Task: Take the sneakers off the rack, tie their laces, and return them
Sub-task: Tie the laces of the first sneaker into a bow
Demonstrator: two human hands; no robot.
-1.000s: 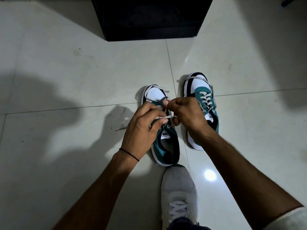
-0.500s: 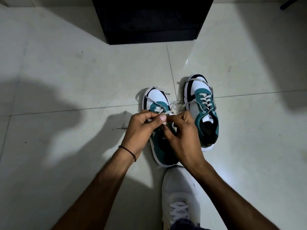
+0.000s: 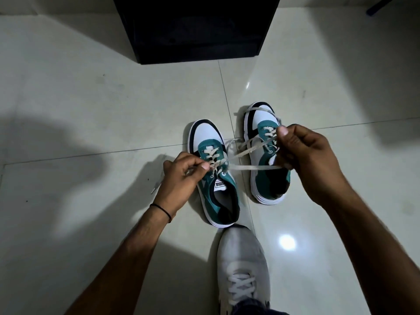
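Two teal, white and black sneakers stand side by side on the tiled floor, toes pointing away from me. The left sneaker [image 3: 211, 169] has its white lace [image 3: 247, 167] pulled taut to both sides. My left hand [image 3: 181, 180] pinches one end just left of the eyelets. My right hand [image 3: 304, 160] holds the other end as a stretched loop over the right sneaker [image 3: 261, 137], hiding part of that shoe. The right sneaker's own lace lies loose across its toe.
The black shoe rack [image 3: 195, 28] stands on the floor straight ahead, beyond the sneakers. My own grey-white shoe [image 3: 243, 264] rests just behind the left sneaker's heel. Glossy pale floor tiles [image 3: 91, 110] spread to both sides.
My hands were close together over the left sneaker's tongue. They have now pulled apart, the right hand moving far right, drawing the lace tight.
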